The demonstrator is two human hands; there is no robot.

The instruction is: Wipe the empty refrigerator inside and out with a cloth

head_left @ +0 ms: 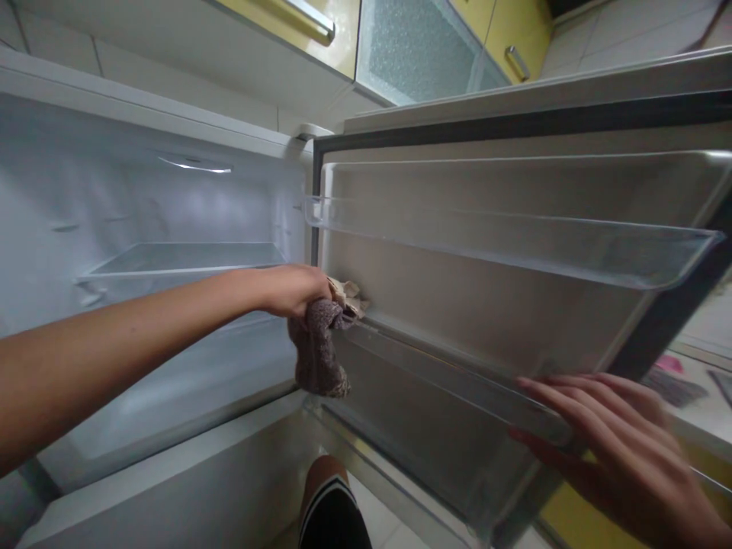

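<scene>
My left hand [300,288] reaches across from the left, its fingers wrapped round a bunched brown cleaning cloth [320,354]. Part of the cloth hangs down, and a paler beige part sticks out past the fingers. It is against the inner side of the open refrigerator door [457,320], near the hinge end of the middle clear door shelf [435,357]. Over on the right, my right hand [618,442] is at the outer end of that same shelf, fingers stretched out and thumb apart. Whether its fingertips press on the shelf is hard to tell.
The lit refrigerator compartment [217,206] on the left has a glass shelf [188,258]. An upper clear door shelf [515,244] spans the door. Yellow cabinets [520,38] hang above. My knee [329,476] is below, close to the door's lower edge.
</scene>
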